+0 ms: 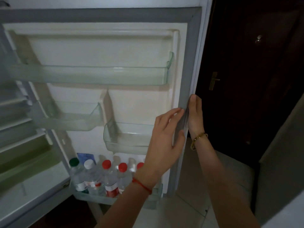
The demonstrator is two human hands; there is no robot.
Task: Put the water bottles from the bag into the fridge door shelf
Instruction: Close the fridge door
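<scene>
The fridge door (98,51) stands wide open and fills most of the view, its pale inner liner framed by a grey rubber seal (189,63). To the left is the fridge cabinet (19,145) with its shelves seen at an angle, blurred. To the right stands a dark wooden door (255,63) with a brass handle (214,79).

A long clear top shelf (105,74) spans the fridge door. Below it hang two shorter clear bins, one on the left (69,119) and one on the right (130,137).

The bottom door shelf (92,197) holds the water bottles (98,176), standing upright in a tight row. One has a green cap (74,161), one a white cap (88,164), and three have red caps (106,164). Their labels are red and white or green and white, but the print is too blurred to read, so no brand can be told. A blue carton (86,157) stands behind them against the liner.

The left hand (164,142) lies against the inner edge of the fridge door, fingers (174,112) stretched out and close together, tips touching the seal, pinching nothing. A red string bracelet (142,185) circles its wrist. The right hand (195,116) wraps the outer edge of the door from outside; its fingers are hidden behind the edge, so I cannot tell how they are set. A gold bracelet (198,139) sits on that wrist.
</scene>
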